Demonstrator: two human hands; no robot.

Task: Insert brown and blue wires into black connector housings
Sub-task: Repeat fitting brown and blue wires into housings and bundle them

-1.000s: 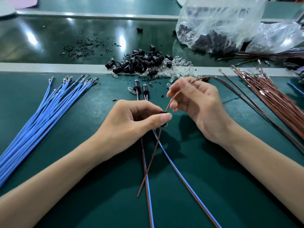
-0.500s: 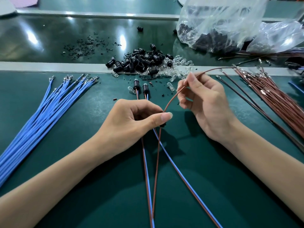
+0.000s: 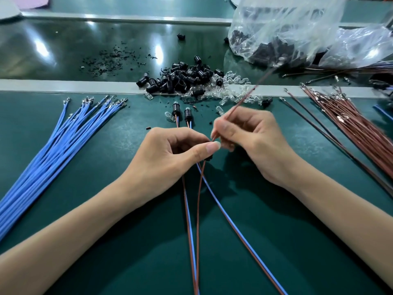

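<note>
Head view, looking down at a dark green bench [image 3: 308, 133]: a person is working with both bare hands close together at the centre. The left hand [image 3: 170, 160] is gripping a small black plastic connector housing [image 3: 209, 159], thumb and fingers curled tightly round it so that only a sliver is showing below the thumb. The right hand [image 3: 255, 143] is pinching a single thin brown wire [image 3: 240, 101], its fingers [image 3: 221, 126] closed on it.

Half a second ago the right hand was hovering further off to the right, and the wire was arcing sideways toward the loose bundle of brown wires [image 3: 357, 128]. Now the hand is sitting almost against the left thumb, and the wire's free length is sticking up, blurred, toward the crumpled clear plastic bag [image 3: 287, 28]. The lower length is hanging down past the left hand toward the viewer.

This is probably the brown wire being lined up with the housing, though whether it is entering yet cannot be told, since the thumb is hiding the opening.

Two finished housings with wires [image 3: 175, 108] are lying just beyond the hands, so this is at least the third assembly. A fan of blue wires [image 3: 55, 145] is waiting at the left, and a heap of spare black housings [image 3: 187, 78] is lying at the back.
</note>
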